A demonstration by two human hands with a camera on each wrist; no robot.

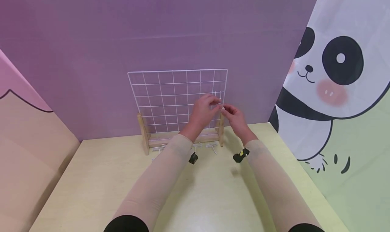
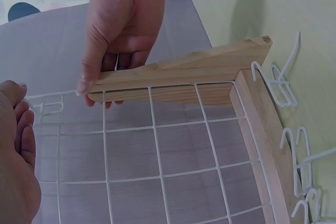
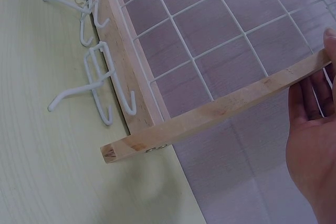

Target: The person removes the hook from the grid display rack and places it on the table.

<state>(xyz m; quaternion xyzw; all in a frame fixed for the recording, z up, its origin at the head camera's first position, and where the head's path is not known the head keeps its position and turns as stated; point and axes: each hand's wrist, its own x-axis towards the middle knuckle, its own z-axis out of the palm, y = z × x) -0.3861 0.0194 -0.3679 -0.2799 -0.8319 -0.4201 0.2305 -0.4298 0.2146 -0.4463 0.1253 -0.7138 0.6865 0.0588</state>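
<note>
A white wire grid (image 1: 174,83) stands upright in a wooden stand (image 1: 143,133) at the back of the table. At the grid's right side my left hand (image 1: 202,111) pinches a white wire hook (image 2: 51,107), whose prongs lie against the grid wires. The fingers hide much of this hook. My right hand (image 1: 237,120) grips the grid's right edge at the top of the wooden upright (image 2: 194,66), thumb in front and fingers curled behind. More white hooks (image 3: 100,82) lie on the table along the stand's crossbar.
The pale wooden tabletop (image 1: 100,177) ends at a purple backdrop (image 1: 91,72) right behind the stand. A panda print (image 1: 304,133) hangs on the right side. Black wrist cameras (image 1: 193,158) hang under both sleeves.
</note>
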